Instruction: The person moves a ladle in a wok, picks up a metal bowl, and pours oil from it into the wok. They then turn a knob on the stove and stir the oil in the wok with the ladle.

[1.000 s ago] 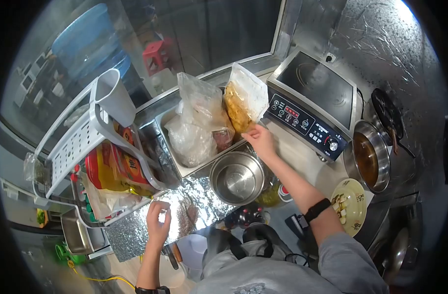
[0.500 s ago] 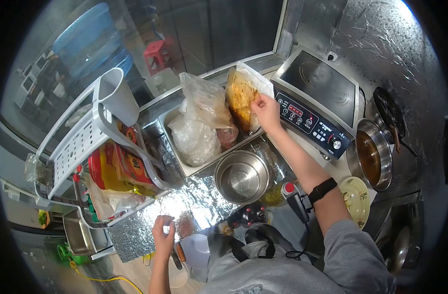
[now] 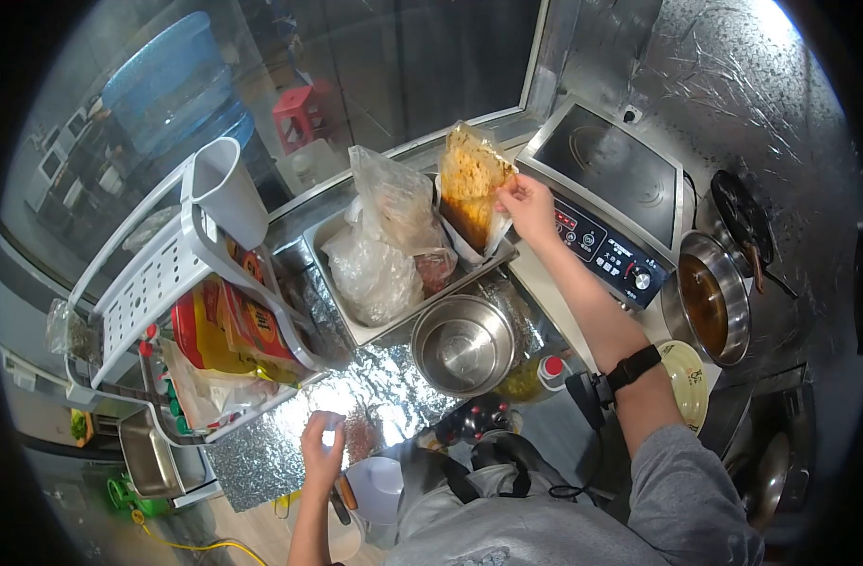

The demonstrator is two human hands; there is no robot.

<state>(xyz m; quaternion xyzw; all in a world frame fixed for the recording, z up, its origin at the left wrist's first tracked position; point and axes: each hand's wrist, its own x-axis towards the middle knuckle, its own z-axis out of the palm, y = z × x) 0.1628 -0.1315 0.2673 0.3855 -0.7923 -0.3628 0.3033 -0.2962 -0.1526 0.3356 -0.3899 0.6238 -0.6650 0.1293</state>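
Yellow-filled bag (image 3: 474, 193) rests in tray (image 3: 370, 334); I pinch its edge, likely for balance, with right hand (image 3: 527, 208); left hand (image 3: 323, 453) curls loosely, empty.

The bag (image 3: 474, 189) looks orange and yellow with dark specks. The worktop (image 3: 257, 470) is shiny silver. The stool (image 3: 296, 115) is red, the bottle (image 3: 172, 85) blue, the rack (image 3: 146, 275) white and dotty, the shirt (image 3: 535, 522) grey.

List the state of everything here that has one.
Right hand: pinching
Left hand: fingers curled, seemingly empty
Bag of yellow food: pinched at its edge; sealing unclear
Steel pot: looks empty
Induction cooker: display lit, top bare
Steel bowl: holds brown liquid
Red-capped bottle: closed
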